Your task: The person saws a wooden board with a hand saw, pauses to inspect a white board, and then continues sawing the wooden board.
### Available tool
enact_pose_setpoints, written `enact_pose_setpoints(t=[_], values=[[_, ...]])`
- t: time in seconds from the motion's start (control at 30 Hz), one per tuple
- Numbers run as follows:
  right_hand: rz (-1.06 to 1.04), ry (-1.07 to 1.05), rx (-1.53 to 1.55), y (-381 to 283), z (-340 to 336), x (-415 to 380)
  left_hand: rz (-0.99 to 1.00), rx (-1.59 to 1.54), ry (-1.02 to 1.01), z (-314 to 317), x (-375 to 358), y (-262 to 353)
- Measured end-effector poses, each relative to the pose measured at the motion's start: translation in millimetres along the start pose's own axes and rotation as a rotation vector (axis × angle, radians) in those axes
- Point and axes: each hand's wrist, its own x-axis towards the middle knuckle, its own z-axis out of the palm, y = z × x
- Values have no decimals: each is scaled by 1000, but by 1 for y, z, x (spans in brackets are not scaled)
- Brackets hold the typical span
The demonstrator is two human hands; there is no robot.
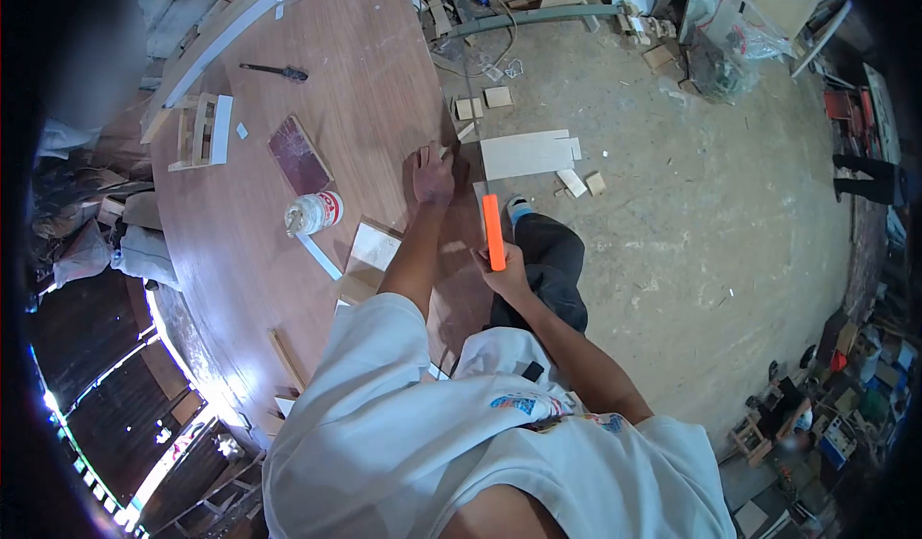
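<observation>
My right hand [506,268] is wrapped round the orange handle of a hand saw [494,233]. Its thin blade runs up and away from the handle, along the right edge of the brown table [375,78]. At that same edge, my left hand [434,182] presses down with bent fingers on a small pale piece of wood [467,132]; most of this piece is hidden by the hand, and its end sticks out past the table beside the blade. Left of my forearm stand a white-topped wooden block [375,246] and a white glue bottle [315,213].
A dark red board [299,155], a black tool [275,72] and a small wooden frame [204,131] lie on the table. On the floor are pale boards [526,155], wood offcuts [572,183] and a plastic bag [732,54]. Another person's legs [866,178] show at far right.
</observation>
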Motion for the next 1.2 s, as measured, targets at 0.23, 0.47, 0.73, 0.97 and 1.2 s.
enact_pose_setpoints(t=[0.23,0.47,0.73,0.97,1.2], values=[[16,2,48,2,-9,4,-51,-70,-18,-19,2,10],[116,-42,93,-65,-14,12,40,-83,86,-2,-4,-2],[-34,-70,-125,-193,-93,-14,-70,-69,189,-19,5,17],[-18,-140,-289,-237,-141,18,-29,-143,224,-6,4,12],[229,-189,113,-250,-130,0,-108,-101,185,-18,3,21]])
